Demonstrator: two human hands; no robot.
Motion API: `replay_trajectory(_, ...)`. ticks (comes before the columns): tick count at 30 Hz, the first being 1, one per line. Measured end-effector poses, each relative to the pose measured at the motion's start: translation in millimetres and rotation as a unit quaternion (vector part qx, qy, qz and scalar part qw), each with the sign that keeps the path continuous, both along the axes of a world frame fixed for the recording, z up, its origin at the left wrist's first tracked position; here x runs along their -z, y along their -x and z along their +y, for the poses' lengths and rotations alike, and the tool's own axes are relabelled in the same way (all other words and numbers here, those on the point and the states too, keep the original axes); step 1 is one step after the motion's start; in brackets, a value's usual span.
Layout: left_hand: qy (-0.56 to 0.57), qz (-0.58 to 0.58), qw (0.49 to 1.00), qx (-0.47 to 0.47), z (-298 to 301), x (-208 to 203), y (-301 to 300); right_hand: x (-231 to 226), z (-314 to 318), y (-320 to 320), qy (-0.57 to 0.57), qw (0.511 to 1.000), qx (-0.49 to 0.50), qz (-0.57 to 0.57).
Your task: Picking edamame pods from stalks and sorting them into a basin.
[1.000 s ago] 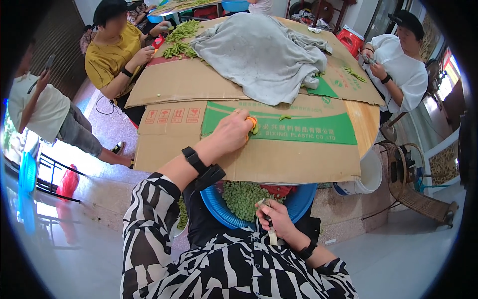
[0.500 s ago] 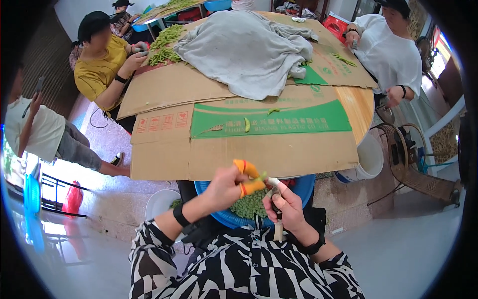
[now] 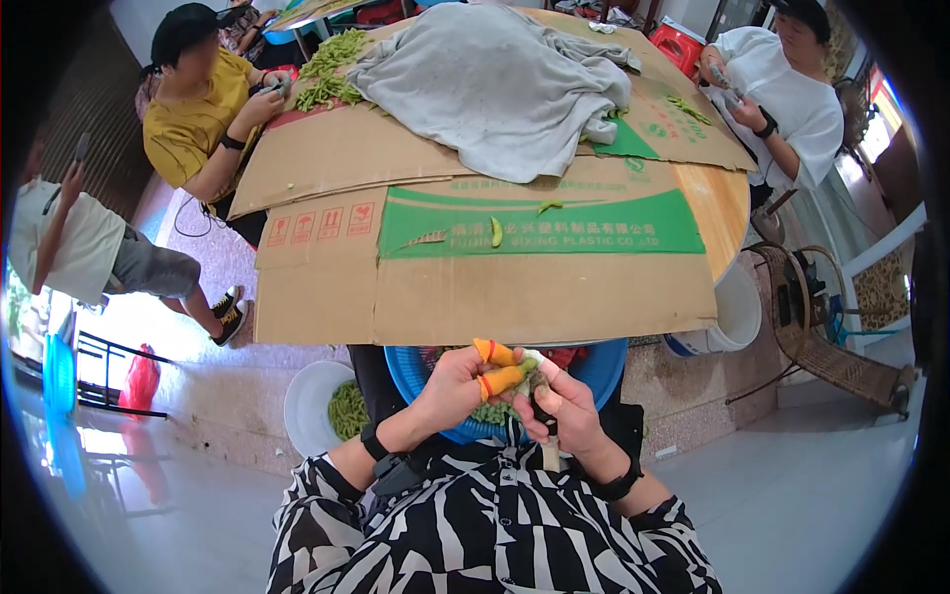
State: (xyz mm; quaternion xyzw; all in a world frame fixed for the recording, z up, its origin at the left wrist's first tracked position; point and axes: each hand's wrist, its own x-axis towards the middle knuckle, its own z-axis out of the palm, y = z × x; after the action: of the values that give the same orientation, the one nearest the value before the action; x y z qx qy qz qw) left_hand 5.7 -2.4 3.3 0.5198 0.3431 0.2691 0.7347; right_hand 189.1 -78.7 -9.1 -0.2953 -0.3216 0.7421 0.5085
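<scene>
My left hand (image 3: 447,388), with yellow-orange covers on two fingers, pinches a green bean pod (image 3: 530,365). Pressed up against it is my right hand (image 3: 574,416), its thumb wrapped in white. The right fingers close around a small dark-handled tool (image 3: 546,404); its working end is hidden by the fingers. Both hands are over a blue basin (image 3: 398,374) in my lap area, just off the table's near edge, with shelled green beans (image 3: 492,413) inside. To the left stands a white bowl (image 3: 299,398) holding green pieces (image 3: 346,411).
Cardboard (image 3: 544,302) covers the table, with two loose pods, one a curved pod (image 3: 497,234). A grey cloth (image 3: 485,89) drapes over a mound; pods (image 3: 332,74) lie beside it. People sit left and right, another stands left. A white bucket (image 3: 732,312) is at right.
My left hand has brought the pod down and right, against my right hand. The person at right has raised their lower hand toward the other one.
</scene>
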Motion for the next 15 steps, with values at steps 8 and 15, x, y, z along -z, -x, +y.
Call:
replay_trajectory(8, -0.016, -0.029, 0.999, -0.01, -1.6, 15.6, 2.8, 3.4, 0.4, 0.3, 0.018, 1.0, -0.016, 0.017)
replay_trajectory(15, 0.044, -0.064, 0.997, 0.01, 2.3, 27.4, 8.1, 3.8, 4.6, 1.9, 0.028, 0.999, -0.006, -0.024)
